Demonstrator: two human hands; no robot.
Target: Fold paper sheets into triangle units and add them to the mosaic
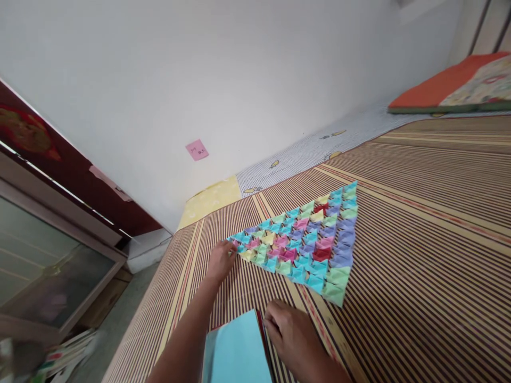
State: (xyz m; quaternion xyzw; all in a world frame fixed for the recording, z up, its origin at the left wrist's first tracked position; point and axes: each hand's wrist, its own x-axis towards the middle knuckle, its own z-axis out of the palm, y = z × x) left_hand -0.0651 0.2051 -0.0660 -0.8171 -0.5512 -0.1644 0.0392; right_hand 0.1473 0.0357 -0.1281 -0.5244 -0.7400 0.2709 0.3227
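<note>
Origami patchwork [307, 239] lies ahead, its near-left corner under the open left hand [219, 260]; right hand [287, 330] rests flat, gripping nothing, on the paper stack [235, 351].

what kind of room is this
Probably a bedroom at home: a striped woven mat covers a bed-like surface along a white wall, with a folded orange quilt at the far end.
</note>
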